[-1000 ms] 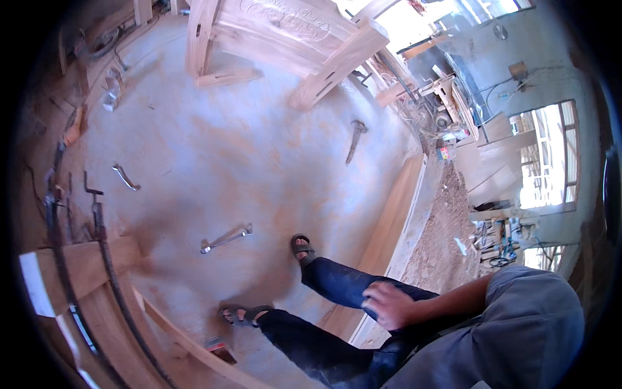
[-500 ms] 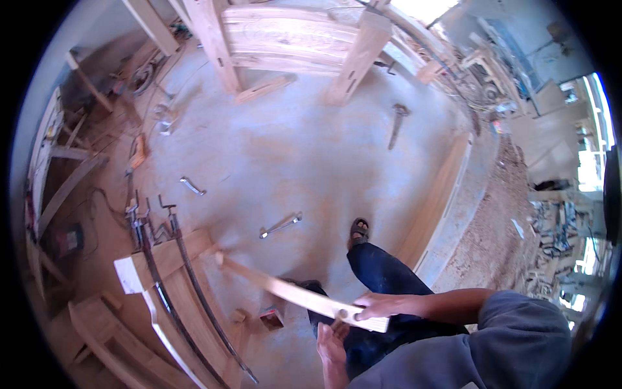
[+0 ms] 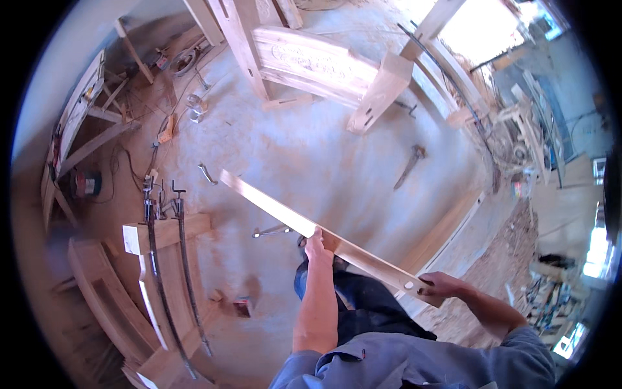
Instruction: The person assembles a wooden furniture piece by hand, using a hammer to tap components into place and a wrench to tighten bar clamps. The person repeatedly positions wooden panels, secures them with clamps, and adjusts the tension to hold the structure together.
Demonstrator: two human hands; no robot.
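Right hand (image 3: 437,284) grasps the near end of a long wooden board (image 3: 269,203); left hand (image 3: 315,246) grips it near mid-length; the board slants out above the floor (image 3: 324,155) and a wrench (image 3: 273,231); wide-set hands should steady it best, its far tip kept clear of the carved panel (image 3: 317,57) beyond.

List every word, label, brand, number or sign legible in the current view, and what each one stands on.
None: no text is readable.
Held wooden board: no lettering visible.
Small box on the floor: any print is too small to read.
Dark container at left: too blurred.
Carved panel: relief pattern, no letters I can make out.
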